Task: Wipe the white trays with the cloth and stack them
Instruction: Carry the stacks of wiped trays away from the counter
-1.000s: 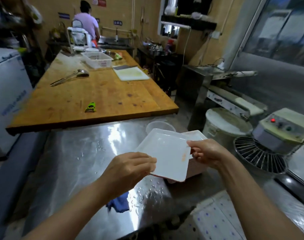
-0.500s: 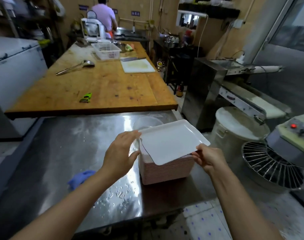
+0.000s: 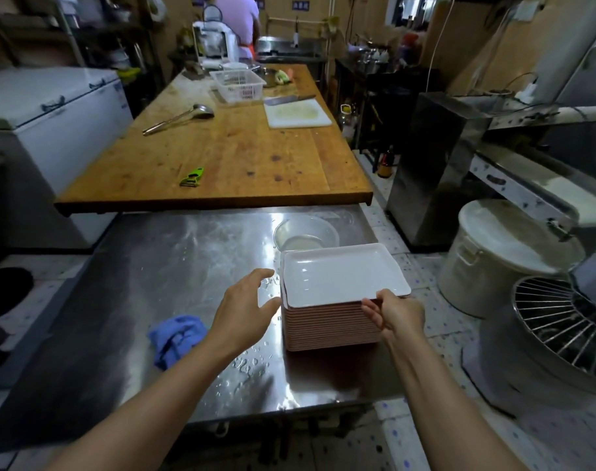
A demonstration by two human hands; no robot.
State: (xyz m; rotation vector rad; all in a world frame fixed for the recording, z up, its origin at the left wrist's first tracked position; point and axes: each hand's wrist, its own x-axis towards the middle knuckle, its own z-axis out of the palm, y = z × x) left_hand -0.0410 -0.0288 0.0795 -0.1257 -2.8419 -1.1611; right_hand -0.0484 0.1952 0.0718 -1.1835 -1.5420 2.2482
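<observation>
White tray (image 3: 340,271): rectangular, shallow, glossy, rounded corners, lying topmost on a stack of trays (image 3: 330,322) with pinkish ribbed edges, slightly askew to the pile. Right hand (image 3: 396,314): at the stack's near right corner, thumb and fingers pinching the top tray's edge. Left hand (image 3: 243,309): fingers spread and relaxed, holding nothing, just beside the stack's left side; contact with it cannot be told. Blue cloth (image 3: 175,338): crumpled, soft, lying to the left of the left hand, apart from the trays. Worktop (image 3: 147,283): stainless steel, reflective, dusted with pale smears, water droplets scattered beneath and between the hands. Clear bowl (image 3: 305,232): round, translucent, just beyond the stack, partly hidden by it. Wooden table (image 3: 228,154): farther beyond the hands, worn and stained planks, bearing a green peeler (image 3: 191,177), metal ladle (image 3: 179,119), white cutting board (image 3: 298,113) with a cleaver at its far edge, white slotted basket (image 3: 238,85). White lidded bucket (image 3: 504,256) and wire mixer guard (image 3: 561,321): to the right of the right hand, off the worktop. White chest freezer (image 3: 51,110): far left.
</observation>
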